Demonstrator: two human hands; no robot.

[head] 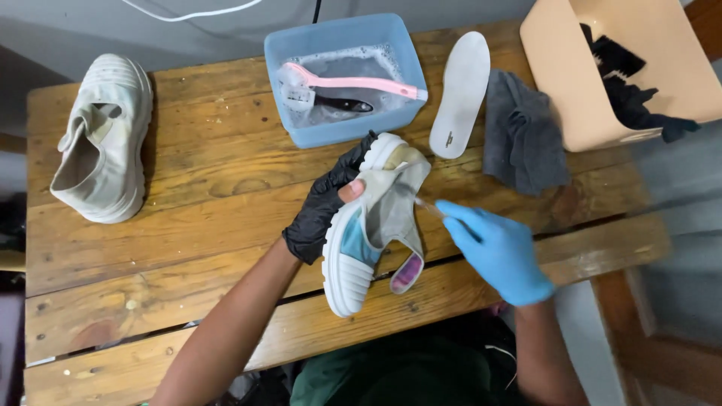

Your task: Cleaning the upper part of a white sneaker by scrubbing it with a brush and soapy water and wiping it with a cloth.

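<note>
Our left hand point(320, 210), in a black glove, grips the sneaker point(372, 225) from its left side, fingers wrapped round the sole edge and the thumb pressed on the upper. Our right hand point(496, 252), in a blue glove, is curled shut on a thin, pale tool point(427, 207); its tip reaches into the shoe's opening. We cannot tell what kind of tool it is; it is blurred.

The sneaker is held just above the middle of the wooden surface point(188, 225), tilted on its side, toe end toward us. Thick white ribbed sole, off-white to grey upper with dingy patches, a pale blue panel on the side near the sole, a purple-pink lining patch showing at the lower flap. The insole is out.

Beyond the hands: a blue plastic tub point(342, 128) with soapy water, foam along the far wall. A pink-handled brush point(353, 83) lies across it, head at the left, and a dark-handled tool point(342, 105) sits in the water beneath.

Right of the tub, a white insole point(460, 94) lies flat on the planks, just beside a crumpled grey cloth point(523, 131). Far right corner, a beige bin point(602, 68) holding dark cloths point(635, 105) and a black brush point(611, 54).

Far left, well apart, the second sneaker point(101, 139), same kind, dirty off-white, sole down.
</note>
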